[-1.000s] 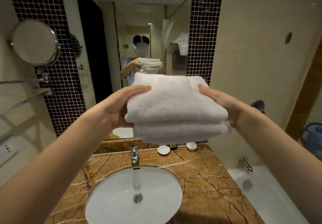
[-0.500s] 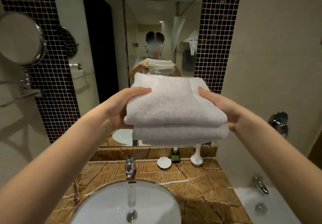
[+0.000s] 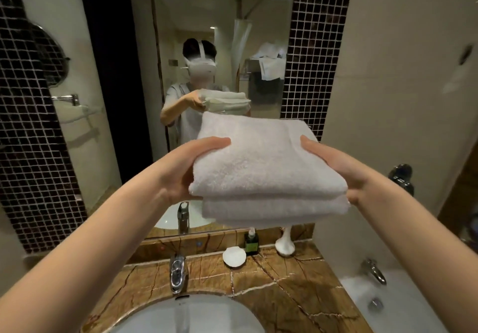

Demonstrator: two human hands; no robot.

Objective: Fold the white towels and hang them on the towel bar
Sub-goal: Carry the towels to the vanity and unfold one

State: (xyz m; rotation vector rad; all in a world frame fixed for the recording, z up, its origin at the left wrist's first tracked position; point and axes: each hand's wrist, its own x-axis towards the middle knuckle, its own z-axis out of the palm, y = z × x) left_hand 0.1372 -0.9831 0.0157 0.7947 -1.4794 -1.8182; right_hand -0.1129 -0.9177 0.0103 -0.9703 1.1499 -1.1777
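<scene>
A stack of folded white towels [image 3: 266,167] hangs in the air in front of the mirror, above the marble counter. My left hand [image 3: 186,167] grips its left side, thumb on top and fingers hidden beneath. On the right side my right hand [image 3: 336,164] holds it the same way. The mirror [image 3: 207,35] reflects me and the stack. In the reflection a rack with white towels [image 3: 269,63] shows on the wall behind me. No towel bar is plainly in direct view.
Below lie a white sink [image 3: 186,314] with a chrome tap [image 3: 177,273], a shell dish [image 3: 234,255], a small dark bottle [image 3: 251,240] and a white vase [image 3: 284,242] on the brown counter. A bathtub [image 3: 388,304] sits at the right. A round mirror [image 3: 49,55] is on the left wall.
My view has moved closer to the mirror and shifted left. Both hands keep the same hold on the towel stack, which now sits slightly further right in view.
</scene>
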